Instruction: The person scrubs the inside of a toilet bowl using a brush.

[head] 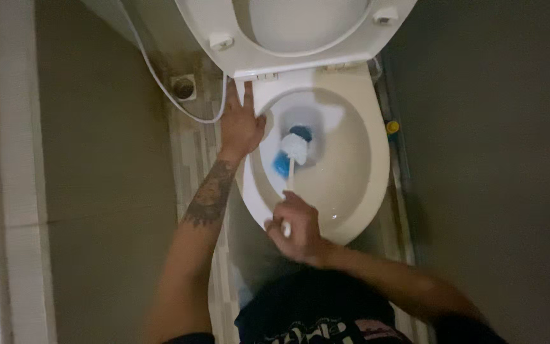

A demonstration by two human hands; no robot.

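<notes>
I look straight down into a white toilet bowl [364, 159] with its seat and lid [288, 38] raised. My right hand [297, 229] is closed around the white handle of a toilet brush [294, 150], whose white and blue head sits low in the bowl near blue-tinted water. My left hand [240, 124] lies flat with fingers spread on the bowl's left rim, just below the hinge.
A white hose [160, 79] curves down the left side past a floor drain [183, 88]. A small yellow object [392, 127] lies on the floor to the right of the bowl. Walls stand close on both sides. My dark shirt fills the bottom edge.
</notes>
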